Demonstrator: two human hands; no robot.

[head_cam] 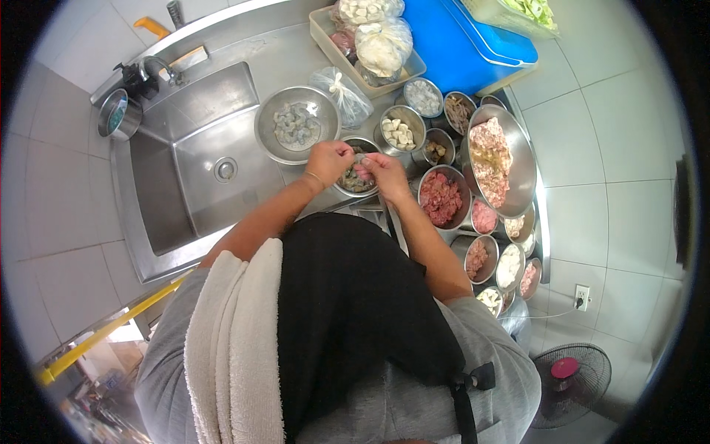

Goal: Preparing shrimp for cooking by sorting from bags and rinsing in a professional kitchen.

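Note:
Both hands meet over a steel bowl point(355, 191) that holds grey, shell-on shrimp point(349, 180). A small greyish shrimp point(359, 159) is pinched in the fingertips of my right hand point(386, 175). My left hand point(329, 162) grips at the same shrimp from the left, its fingers partly hiding it. Just beyond my left wrist sits a wide perforated steel bowl point(266, 136) with a pile of pale, peeled-looking shrimp point(297, 123). Behind the hands lies a knotted clear plastic bag point(346, 100).
A steel sink point(205, 183) with a faucet point(161, 69) is on the left. Steel containers crowd the right, with ground meat point(440, 197), white pieces point(398, 133) and a large tilted bowl point(521, 177) of meat mixture. At the back are a tub of bags point(327, 41) and a blue lid point(438, 50).

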